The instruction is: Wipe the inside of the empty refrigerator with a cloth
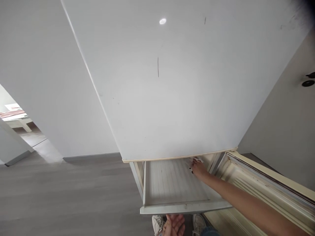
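A tall white refrigerator point(177, 91) fills the view, its upper door closed. Below it a white ribbed drawer point(172, 183) is pulled out of the lower compartment. My right hand point(198, 168) reaches into the back right of the drawer under the upper door's edge; its fingers curl down onto a small pale thing I cannot make out. My left hand point(174, 225) sits under the drawer's front lip at the bottom of the view, palm up, fingers apart and holding nothing. The lower door point(268, 193) stands swung out on the right.
Grey wood-look floor point(69, 196) spreads to the left. A white wall point(44, 82) stands left of the refrigerator, with a doorway point(17, 131) to another room at far left. A grey wall point(290, 124) is on the right. My white shoes point(157, 224) show beneath the drawer.
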`<action>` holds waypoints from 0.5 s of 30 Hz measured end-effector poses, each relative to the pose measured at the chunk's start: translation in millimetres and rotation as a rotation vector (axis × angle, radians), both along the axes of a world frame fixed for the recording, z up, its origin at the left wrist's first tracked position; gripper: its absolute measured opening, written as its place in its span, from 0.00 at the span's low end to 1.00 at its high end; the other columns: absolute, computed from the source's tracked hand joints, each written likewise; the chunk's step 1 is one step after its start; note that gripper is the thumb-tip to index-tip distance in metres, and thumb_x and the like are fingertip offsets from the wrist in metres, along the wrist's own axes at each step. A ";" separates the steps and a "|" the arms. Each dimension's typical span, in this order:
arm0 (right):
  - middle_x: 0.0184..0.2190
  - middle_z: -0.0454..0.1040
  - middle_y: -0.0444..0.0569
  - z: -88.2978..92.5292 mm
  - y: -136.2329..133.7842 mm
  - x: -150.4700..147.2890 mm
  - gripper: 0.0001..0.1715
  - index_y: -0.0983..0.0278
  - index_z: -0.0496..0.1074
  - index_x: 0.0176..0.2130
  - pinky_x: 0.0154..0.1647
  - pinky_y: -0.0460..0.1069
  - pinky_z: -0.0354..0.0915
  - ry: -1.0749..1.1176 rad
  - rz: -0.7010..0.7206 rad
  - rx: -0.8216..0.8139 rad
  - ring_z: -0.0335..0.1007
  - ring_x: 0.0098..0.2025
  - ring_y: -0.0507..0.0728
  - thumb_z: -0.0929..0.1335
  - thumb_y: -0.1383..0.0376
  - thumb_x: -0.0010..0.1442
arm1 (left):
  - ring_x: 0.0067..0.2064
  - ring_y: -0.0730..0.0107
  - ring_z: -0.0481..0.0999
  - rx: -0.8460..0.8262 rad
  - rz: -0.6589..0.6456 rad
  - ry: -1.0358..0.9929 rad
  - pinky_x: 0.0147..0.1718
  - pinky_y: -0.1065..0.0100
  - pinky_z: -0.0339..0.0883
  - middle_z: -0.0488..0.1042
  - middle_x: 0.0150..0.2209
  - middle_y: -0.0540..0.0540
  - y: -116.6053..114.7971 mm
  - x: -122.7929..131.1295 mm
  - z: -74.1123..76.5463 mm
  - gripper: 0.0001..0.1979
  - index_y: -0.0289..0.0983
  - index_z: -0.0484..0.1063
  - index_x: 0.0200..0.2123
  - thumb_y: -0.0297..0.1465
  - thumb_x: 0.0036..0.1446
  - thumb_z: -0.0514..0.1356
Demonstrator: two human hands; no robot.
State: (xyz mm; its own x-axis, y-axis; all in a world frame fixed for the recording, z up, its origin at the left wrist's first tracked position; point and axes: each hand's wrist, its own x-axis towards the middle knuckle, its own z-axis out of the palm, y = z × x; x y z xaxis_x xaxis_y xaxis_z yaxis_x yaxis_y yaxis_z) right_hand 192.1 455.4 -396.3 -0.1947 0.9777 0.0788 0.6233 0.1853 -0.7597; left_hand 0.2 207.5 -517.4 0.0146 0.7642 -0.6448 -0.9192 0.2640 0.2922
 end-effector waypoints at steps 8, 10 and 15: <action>0.19 0.72 0.53 -1.3 -68.3 7.3 0.24 0.58 0.53 0.07 0.61 0.63 0.55 -0.551 0.179 -0.135 0.74 0.43 0.68 0.69 0.73 0.38 | 0.50 0.52 0.77 -0.006 -0.015 -0.087 0.50 0.56 0.65 0.78 0.45 0.33 0.9 -0.4 4.5 0.28 0.36 0.67 0.56 0.48 0.62 0.49; 0.27 0.77 0.59 0.7 -80.1 3.4 0.16 0.61 0.62 0.10 0.60 0.65 0.55 -0.643 0.191 -0.185 0.72 0.47 0.71 0.69 0.74 0.39 | 0.51 0.52 0.76 -0.015 -0.025 -0.107 0.49 0.57 0.64 0.75 0.51 0.29 1.0 -1.1 11.1 0.35 0.32 0.55 0.64 0.49 0.62 0.48; 0.34 0.78 0.62 11.3 -82.6 -5.2 0.07 0.65 0.74 0.18 0.53 0.64 0.63 -0.711 0.170 -0.354 0.72 0.48 0.73 0.70 0.76 0.40 | 0.50 0.52 0.76 -0.043 -0.026 -0.103 0.47 0.59 0.64 0.72 0.54 0.28 1.8 -0.8 21.2 0.38 0.32 0.47 0.68 0.48 0.62 0.48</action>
